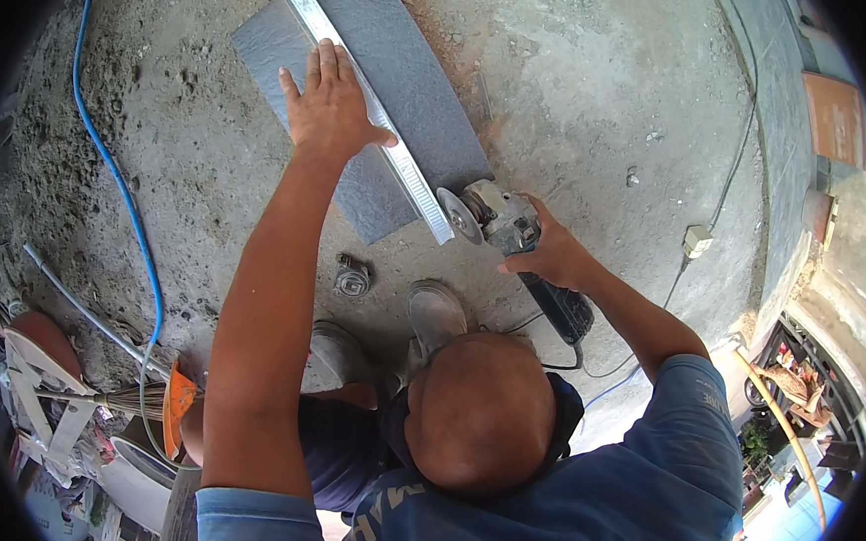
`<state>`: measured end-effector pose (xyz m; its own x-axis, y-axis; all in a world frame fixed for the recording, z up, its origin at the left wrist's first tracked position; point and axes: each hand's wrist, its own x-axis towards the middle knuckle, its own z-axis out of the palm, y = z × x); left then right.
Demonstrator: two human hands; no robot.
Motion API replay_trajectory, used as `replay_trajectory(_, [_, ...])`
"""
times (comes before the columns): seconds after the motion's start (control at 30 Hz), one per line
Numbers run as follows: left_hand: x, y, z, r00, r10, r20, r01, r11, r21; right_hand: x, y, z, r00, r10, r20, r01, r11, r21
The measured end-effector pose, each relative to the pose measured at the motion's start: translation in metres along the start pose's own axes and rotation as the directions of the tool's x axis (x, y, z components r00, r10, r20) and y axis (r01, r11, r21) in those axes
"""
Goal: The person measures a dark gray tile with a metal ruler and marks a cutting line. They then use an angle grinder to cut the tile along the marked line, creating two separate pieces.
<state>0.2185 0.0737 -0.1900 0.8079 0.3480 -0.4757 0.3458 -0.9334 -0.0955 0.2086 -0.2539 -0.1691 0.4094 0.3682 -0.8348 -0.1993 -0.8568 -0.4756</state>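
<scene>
A blue hose (159, 299) lies near a straw broom (129, 399).

At twelve o'clock the slab (407, 84) is showing dark grey, the straightedge (412, 178) silver; toward ten, a hose (132, 203) is showing blue.

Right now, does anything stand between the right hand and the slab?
Yes: the grinder in the right hand, its disc at the near edge of the slab. Nothing visible blocks the disc; the rail lies just left.
</scene>
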Motion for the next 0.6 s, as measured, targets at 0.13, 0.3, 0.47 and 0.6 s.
replay_trajectory(0.13, [0.000, -0.001, 0.001, 1.000, -0.002, -0.003, 0.002, 1.000, -0.010, -0.002, -0.005, 0.001, 1.000, 0.005, -0.004, -0.005, 1.000, 0.015])
replay_trajectory(0.3, [0.001, -0.001, 0.002, 1.000, 0.001, -0.012, -0.001, 1.000, -0.024, 0.000, -0.006, 0.001, 1.000, 0.018, -0.009, -0.018, 1.000, -0.022])
replay_trajectory(0.47, [0.001, -0.002, 0.001, 1.000, -0.001, -0.004, 0.001, 1.000, -0.025, 0.003, -0.007, 0.002, 1.000, 0.011, -0.026, -0.012, 1.000, -0.029])
replay_trajectory(0.6, [-0.001, -0.002, 0.000, 1.000, 0.004, -0.010, -0.005, 0.999, -0.035, 0.005, -0.015, 0.002, 0.999, -0.016, -0.029, 0.016, 1.000, 0.024])
